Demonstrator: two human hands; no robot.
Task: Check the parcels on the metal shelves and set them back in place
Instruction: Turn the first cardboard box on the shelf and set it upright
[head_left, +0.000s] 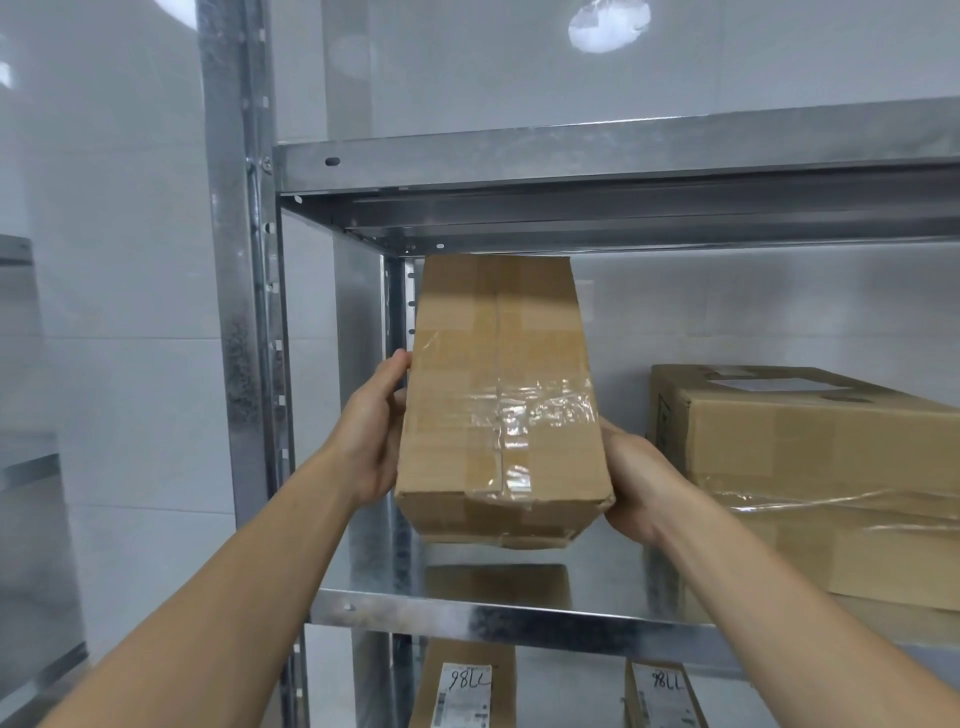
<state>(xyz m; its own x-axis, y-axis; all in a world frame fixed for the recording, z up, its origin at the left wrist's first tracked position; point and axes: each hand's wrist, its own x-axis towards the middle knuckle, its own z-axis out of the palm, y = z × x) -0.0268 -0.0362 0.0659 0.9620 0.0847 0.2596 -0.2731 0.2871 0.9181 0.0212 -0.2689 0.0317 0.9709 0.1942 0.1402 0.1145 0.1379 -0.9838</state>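
The left hand (371, 431) grips the left side of a long box (498, 395), thumb up along its edge. The right hand (636, 483) cups the near right corner. On both hands the fingers go round behind the cardboard and are hidden. Each hand is closed on the box, and neither holds anything else.

The box is taped along its top seam and across it. It is held in the air at the left end of the shelf (467, 616), with its near end clear above the front rail. It is tilted so that the far end rises toward the upper shelf (571, 156). Whether the far end touches anything cannot be told. The post (244, 312) stands just to its left. A big box (810, 467), wrapped in clear film, sits on the same shelf to the right, with a gap between the two. Two labelled parcels (462, 686) lie on the level below.

This looks like the check itself or the start of putting the box back, since it is lifted and turned in both hands. Setting it down calls for levelling it and lowering the far end first. It should stay clear of the upper shelf and the post, then slide in beside the big box without nudging it.
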